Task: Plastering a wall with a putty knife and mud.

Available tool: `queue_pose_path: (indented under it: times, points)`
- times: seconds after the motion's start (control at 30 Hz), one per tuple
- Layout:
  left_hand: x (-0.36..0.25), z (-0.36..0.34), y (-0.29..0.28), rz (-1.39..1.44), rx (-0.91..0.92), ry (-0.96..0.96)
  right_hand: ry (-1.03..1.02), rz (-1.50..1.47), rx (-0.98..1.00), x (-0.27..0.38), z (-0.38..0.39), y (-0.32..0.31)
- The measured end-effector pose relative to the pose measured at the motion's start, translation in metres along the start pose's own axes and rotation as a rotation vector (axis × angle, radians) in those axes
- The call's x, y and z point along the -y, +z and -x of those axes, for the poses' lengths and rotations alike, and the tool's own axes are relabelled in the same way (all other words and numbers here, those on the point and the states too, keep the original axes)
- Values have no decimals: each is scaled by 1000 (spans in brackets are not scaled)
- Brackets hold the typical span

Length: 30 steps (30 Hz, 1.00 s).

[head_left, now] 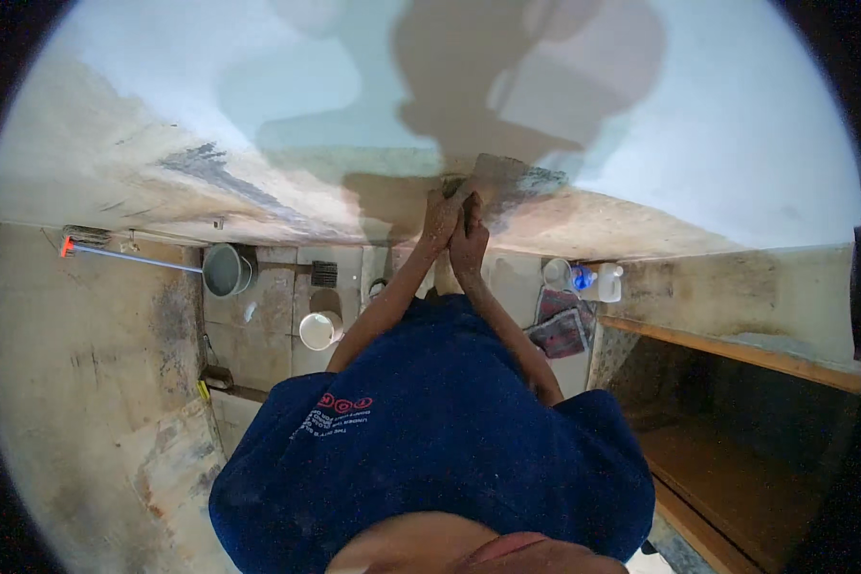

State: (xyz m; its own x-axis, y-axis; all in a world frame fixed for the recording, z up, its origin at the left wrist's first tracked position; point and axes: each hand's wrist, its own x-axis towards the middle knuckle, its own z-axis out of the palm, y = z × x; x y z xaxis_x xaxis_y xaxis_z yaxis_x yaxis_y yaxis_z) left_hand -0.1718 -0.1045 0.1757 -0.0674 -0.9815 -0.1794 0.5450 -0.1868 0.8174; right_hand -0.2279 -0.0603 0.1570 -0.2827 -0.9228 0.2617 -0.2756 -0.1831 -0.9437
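Both my arms reach forward to the wall (354, 206), and the hands meet at a stained strip of it. My left hand (441, 212) is closed, its fingers against the wall surface. Just to the right and a little nearer, my right hand (468, 251) is closed too, touching the left. A flat, greyish, blade-like piece (495, 174) shows just beyond the fingers; its handle, if any, is hidden by my hands. Dark rough patches (543, 179) mark the wall beside it. My shadow falls across the upper wall.
On the floor at left stand a grey bucket (224, 270) and a white bucket (321, 330), near a dark grate (324, 275). A blue-handled broom (139, 256) leans left. At right are a white jug (609, 283), a blue container (583, 277), dark mats (559, 334) and a wood-edged shelf (737, 356).
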Motion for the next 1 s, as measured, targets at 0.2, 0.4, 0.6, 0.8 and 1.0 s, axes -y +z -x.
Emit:
queue_pose_path:
  times: [0.2,0.4,0.6,0.8,1.0]
  points:
    - [-4,3,9,-70,23,41,189,-17,57,-5,1,-6]
    - [3,6,4,6,153,101,286,19,108,-12,-1,-7]
    - [-4,7,6,37,137,-37,378,110,167,-7,0,-12]
    - [-12,9,12,-112,22,26,323,239,235,-11,-7,-13]
    - [-25,17,19,-135,-5,91,198,123,78,12,3,-12]
